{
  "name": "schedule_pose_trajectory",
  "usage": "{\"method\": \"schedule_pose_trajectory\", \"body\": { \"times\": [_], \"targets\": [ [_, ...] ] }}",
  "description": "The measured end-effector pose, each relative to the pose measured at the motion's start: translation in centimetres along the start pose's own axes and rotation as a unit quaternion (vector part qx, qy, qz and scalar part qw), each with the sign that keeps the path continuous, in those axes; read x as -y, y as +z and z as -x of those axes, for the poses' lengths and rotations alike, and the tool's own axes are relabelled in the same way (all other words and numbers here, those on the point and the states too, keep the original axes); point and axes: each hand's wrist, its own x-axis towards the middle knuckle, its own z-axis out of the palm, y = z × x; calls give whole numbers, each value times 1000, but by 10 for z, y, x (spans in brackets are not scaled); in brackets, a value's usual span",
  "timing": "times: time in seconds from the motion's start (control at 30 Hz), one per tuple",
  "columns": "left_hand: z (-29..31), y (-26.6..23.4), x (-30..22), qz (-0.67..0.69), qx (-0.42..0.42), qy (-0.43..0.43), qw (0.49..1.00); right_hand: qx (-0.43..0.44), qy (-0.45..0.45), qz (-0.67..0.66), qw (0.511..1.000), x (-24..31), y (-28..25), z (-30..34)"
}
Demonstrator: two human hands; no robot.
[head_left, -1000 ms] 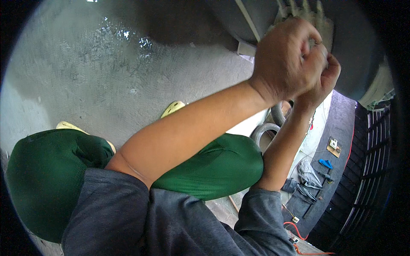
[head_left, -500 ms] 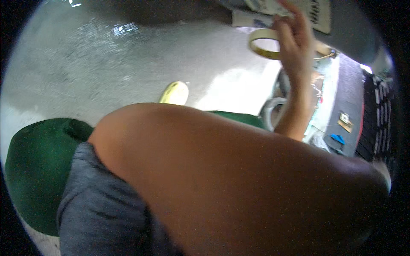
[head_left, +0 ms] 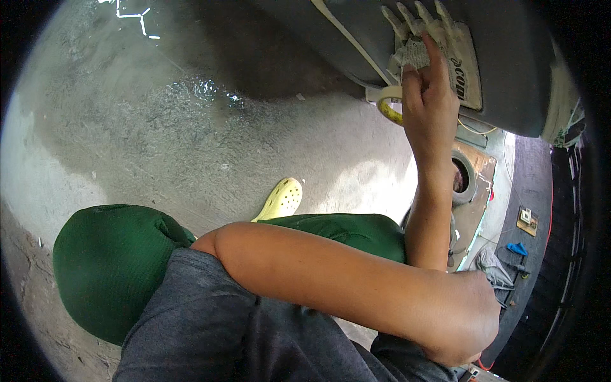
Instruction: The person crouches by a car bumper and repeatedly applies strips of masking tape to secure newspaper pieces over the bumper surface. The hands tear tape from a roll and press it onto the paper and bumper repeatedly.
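Note:
My right hand point(head_left: 433, 95) reaches up to a large dark, smooth, curved panel point(head_left: 515, 51), index finger stretched along it. A roll of masking tape point(head_left: 386, 114) hangs at its thumb side; its other fingers look curled, the grip partly hidden. From near the roll a pale tape strip point(head_left: 349, 35) runs up and left along the panel. Printed paper point(head_left: 470, 83) covers part of the panel beside my fingers, with pale finger-like shapes above that I cannot make out. My left forearm crosses close in front; my left hand point(head_left: 468, 315) looks closed, its fingers mostly hidden.
A yellow clog point(head_left: 284, 198) stands on the wet concrete floor point(head_left: 159, 146). Green-clothed knees point(head_left: 114, 267) are below me. At right are a grey ring-shaped thing point(head_left: 469, 177) on a brown board point(head_left: 480, 156), a blue item point(head_left: 517, 248) and a crumpled grey bag point(head_left: 495, 267).
My left forearm, which filled much of the view, now sits lower and smaller. The view has shifted, showing more of the panel. The tape roll is still at my right hand.

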Motion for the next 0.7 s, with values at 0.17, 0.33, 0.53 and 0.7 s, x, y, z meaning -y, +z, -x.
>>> {"method": "schedule_pose_trajectory", "body": {
  "times": [0.17, 0.33, 0.53, 0.7],
  "targets": [
    [-12, 33, 48, 126, -108, 193, 967, -20, -3, 3, 1000, 13, 1, -13],
    [3, -68, -35, -38, -45, -106, 993, -14, -10, 38, 999, 6, -5, -20],
    [13, -79, -32, 24, -71, -129, 989, -40, -7, 34, 999, 11, 2, -14],
    [14, -92, -20, 27, -62, -127, 990, -45, -20, 33, 998, 3, 2, -15]
  ]
}}
